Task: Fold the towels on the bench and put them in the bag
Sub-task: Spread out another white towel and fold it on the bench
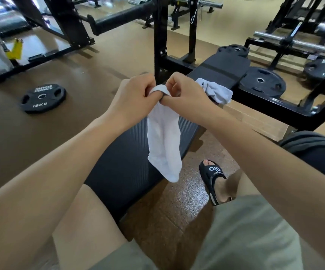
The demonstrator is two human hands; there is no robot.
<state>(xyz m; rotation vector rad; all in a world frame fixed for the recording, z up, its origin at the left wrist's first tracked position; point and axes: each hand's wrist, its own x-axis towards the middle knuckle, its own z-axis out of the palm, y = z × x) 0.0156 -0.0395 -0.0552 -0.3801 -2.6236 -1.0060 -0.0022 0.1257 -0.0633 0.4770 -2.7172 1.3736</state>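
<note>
While white towel point(163, 141) hangs doubled at frame centre above bench point(126, 152), both hands grip its top fold: left hand point(132, 98) fingers curled round it, right hand point(185, 94) pinching it alongside. Dark bag point(313, 149) sits lower right, beside right forearm. Second towel point(216, 90), grey, lies crumpled further up bench, right of centre. Weight plate point(43, 98) on floor, left. Advice: slide hands apart along fold, match hanging edges, lay flat on bench before next fold; avoid bunching.
</note>
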